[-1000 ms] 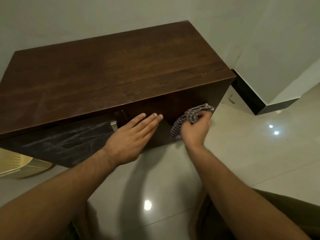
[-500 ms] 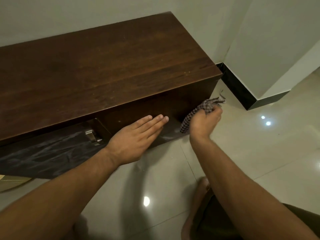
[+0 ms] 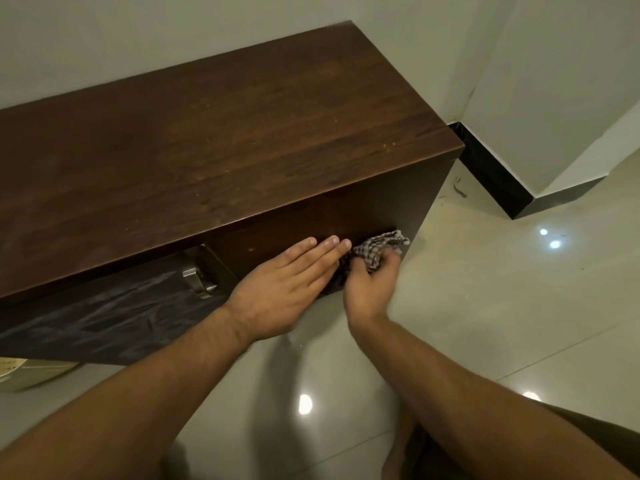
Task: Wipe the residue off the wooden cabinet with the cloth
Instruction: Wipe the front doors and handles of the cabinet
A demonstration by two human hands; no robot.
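Note:
A low dark wooden cabinet stands against the wall, its top dotted with pale specks. My right hand is shut on a bunched checked cloth, pressed against the cabinet's front panel near the right corner. My left hand lies flat on the same front panel just left of the cloth, fingers straight and together, fingertips almost touching the cloth. Part of the cloth is hidden behind both hands.
A metal handle sticks out of the darker streaked left door. Glossy pale floor tiles spread to the right. A black skirting lines the wall corner. A tan object lies under the cabinet's left end.
My right hand has moved the cloth leftward along the front panel, from the right corner toward my left hand. The left hand stays flat on the panel; the view has shifted.

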